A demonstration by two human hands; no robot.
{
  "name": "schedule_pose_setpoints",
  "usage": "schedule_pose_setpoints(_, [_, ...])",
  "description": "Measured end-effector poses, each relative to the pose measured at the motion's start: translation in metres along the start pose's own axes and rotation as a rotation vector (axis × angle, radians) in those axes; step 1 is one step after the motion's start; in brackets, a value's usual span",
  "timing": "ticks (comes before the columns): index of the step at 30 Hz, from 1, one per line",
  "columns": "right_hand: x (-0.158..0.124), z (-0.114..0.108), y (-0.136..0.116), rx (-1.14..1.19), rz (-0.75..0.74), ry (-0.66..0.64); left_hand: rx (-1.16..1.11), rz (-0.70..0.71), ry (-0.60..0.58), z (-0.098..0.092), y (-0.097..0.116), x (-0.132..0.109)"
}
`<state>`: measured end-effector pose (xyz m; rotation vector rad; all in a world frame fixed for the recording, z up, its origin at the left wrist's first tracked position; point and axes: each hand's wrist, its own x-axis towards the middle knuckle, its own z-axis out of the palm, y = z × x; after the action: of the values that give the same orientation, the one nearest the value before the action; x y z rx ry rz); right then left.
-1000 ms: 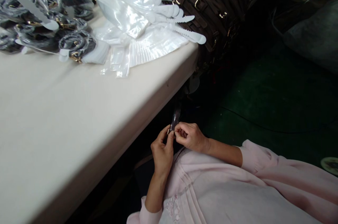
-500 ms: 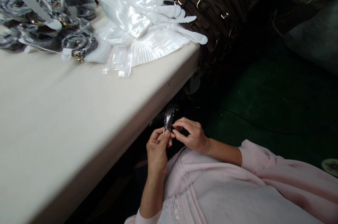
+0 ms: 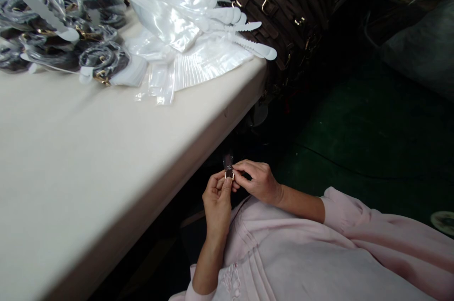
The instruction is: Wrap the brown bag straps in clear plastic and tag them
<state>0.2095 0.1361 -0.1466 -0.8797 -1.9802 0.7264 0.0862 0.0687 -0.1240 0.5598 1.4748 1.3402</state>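
A dark strap with a gold-coloured buckle (image 3: 229,175) is held just off the table's edge, low in front of my body. Clear plastic film (image 3: 228,161) covers the strap above the buckle. My left hand (image 3: 218,193) pinches the strap at the buckle from below, thumb on top. From the right, my right hand (image 3: 258,180) has thumb and forefinger closed at the side of the buckle, by the end of the film. The far part of the strap fades into shadow beneath the table edge.
The pale table (image 3: 117,163) spans the left. On it lie plastic-wrapped coiled straps (image 3: 102,60) and a fanned stack of clear plastic sleeves (image 3: 209,66). Many brown buckled straps (image 3: 280,17) hang over the far edge. A cable (image 3: 340,168) crosses the green floor (image 3: 376,140).
My left hand has shifted slightly right, and the buckle has turned so that more of its frame shows. The film-covered strap shows shorter and lower. My right hand has barely moved.
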Motion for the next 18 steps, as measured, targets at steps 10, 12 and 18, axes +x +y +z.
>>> schedule_pose_setpoints(10, [0.0045, -0.0019, -0.0039, -0.028, 0.114, -0.037, -0.097, -0.079, 0.014, -0.0017, -0.0051, 0.0002])
schedule_pose_setpoints(12, [0.0049, -0.0023, -0.0038, -0.068, 0.137, -0.032, -0.068, -0.083, 0.02, -0.0011, -0.0043, -0.0001])
schedule_pose_setpoints(18, [0.0011, -0.0029, -0.0019, -0.118, 0.183, -0.035, -0.01, -0.05, 0.087, 0.004, -0.0063, -0.0016])
